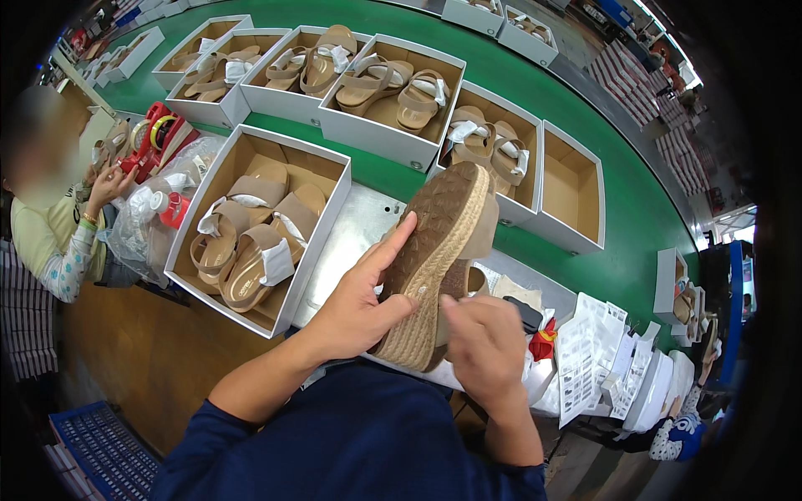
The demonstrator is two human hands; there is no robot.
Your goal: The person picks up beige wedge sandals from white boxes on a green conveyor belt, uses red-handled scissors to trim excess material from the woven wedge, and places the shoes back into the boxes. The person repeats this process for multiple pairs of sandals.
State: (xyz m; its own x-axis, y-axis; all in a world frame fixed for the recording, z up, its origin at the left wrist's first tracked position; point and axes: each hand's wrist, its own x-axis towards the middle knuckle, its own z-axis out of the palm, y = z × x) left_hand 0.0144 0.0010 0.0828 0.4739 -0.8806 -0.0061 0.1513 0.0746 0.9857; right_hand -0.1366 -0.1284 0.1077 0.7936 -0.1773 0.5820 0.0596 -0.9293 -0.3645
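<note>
My left hand (361,301) grips a tan wedge sandal (434,250) turned sole up, showing its brown textured sole and woven rope side. My right hand (484,346) touches the sandal's heel end with its fingertips; whether it holds anything small I cannot tell. A second sandal (474,282) lies partly hidden under the held one. Left of my hands stands an open white shoe box (322,238) with a pair of tan sandals (251,238) and white tissue inside.
Several open white boxes with sandals (393,88) ride a green conveyor belt (518,79); one box (572,188) is empty. Sheets of white labels (597,351) lie at right. A person (58,225) sits at left by red tape dispensers (154,138).
</note>
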